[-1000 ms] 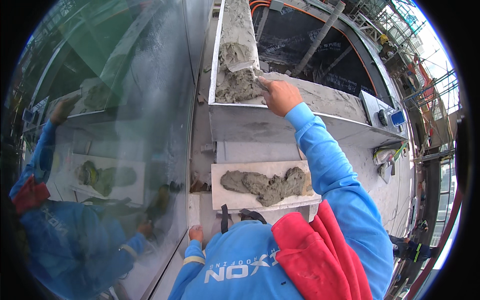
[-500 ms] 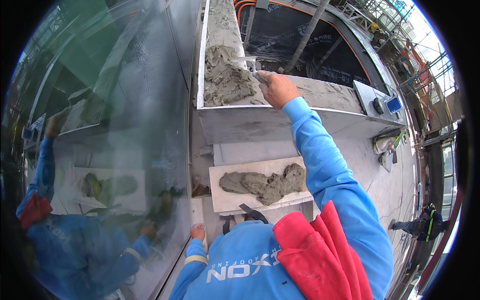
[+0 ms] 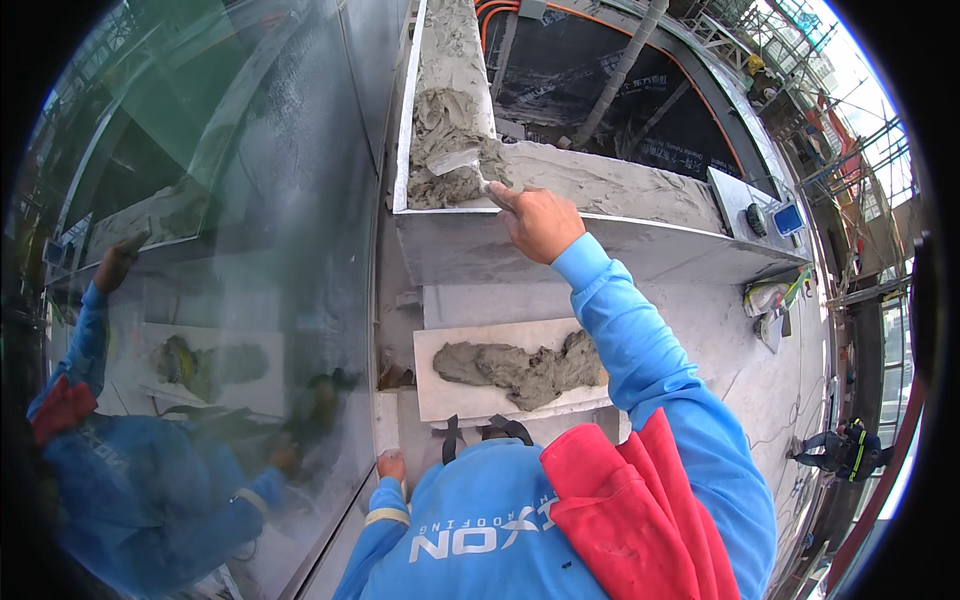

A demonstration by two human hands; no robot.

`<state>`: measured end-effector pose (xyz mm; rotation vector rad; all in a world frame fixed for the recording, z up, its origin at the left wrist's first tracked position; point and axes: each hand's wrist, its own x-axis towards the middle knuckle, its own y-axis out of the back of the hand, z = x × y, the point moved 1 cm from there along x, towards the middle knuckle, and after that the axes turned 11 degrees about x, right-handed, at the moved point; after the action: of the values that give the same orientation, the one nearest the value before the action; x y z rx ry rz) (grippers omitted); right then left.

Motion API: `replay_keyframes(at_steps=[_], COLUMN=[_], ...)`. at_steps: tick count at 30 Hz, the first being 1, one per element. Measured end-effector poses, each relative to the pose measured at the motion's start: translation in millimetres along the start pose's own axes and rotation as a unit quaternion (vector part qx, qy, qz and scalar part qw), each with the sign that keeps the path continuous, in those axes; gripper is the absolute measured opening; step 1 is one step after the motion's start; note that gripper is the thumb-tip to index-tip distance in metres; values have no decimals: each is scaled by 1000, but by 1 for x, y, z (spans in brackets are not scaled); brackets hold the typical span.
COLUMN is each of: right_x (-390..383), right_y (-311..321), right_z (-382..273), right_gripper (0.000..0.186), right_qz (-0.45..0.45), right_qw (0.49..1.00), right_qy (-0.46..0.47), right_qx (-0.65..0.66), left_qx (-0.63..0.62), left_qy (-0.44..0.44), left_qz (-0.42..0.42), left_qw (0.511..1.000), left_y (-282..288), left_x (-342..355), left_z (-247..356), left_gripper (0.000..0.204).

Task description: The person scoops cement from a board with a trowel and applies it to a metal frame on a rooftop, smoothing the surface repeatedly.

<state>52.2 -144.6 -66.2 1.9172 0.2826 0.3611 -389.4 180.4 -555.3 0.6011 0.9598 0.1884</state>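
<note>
My right hand (image 3: 543,222) is closed round the handle of a trowel (image 3: 455,161). The trowel's flat blade touches a heap of wet grey mortar (image 3: 448,115) in the corner of an L-shaped, metal-edged ledge (image 3: 480,236). Low beside the glass, my left hand (image 3: 392,465) has its fingers curled; whatever they grip is hidden. Between me and the ledge lies a pale board (image 3: 432,402), carrying more wet mortar (image 3: 520,368). Mortar also coats both arms of the ledge.
A tall glass panel (image 3: 300,200) rises close on my left, reflecting me. A dark membrane-lined recess (image 3: 560,75) with an orange conduit lies behind the ledge. On its right end sit a metal plate (image 3: 735,195) and a blue-faced device (image 3: 788,220). Another person (image 3: 850,448) is far right.
My right hand has come down and slightly left. The trowel blade has moved from the mortar's upper right edge onto the heap, spreading its lower part. My left hand stays about where it was.
</note>
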Motion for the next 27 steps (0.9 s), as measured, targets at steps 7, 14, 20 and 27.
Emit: replay_keyframes(at_steps=[7,14,20,27], right_x=[-81,-316,-427,-392], right_y=[39,22,-106,-166], right_z=[64,168,282,409], right_gripper=[42,43,48,48], right_qz=[65,149,3,-76], right_qw=[948,774,838,892], right_qy=[-60,-288,-497,-407], right_qx=[306,544,227,183], left_qx=[-71,59,144,161], left_qy=[40,-81,-110,-141], left_qz=[-48,-105,-121,-60], left_qw=[996,989,976,975], left_y=[26,51,81,96], left_x=[-14,-41,-35,-82], left_z=[16,62,114,225], left_gripper=[24,22,26,38])
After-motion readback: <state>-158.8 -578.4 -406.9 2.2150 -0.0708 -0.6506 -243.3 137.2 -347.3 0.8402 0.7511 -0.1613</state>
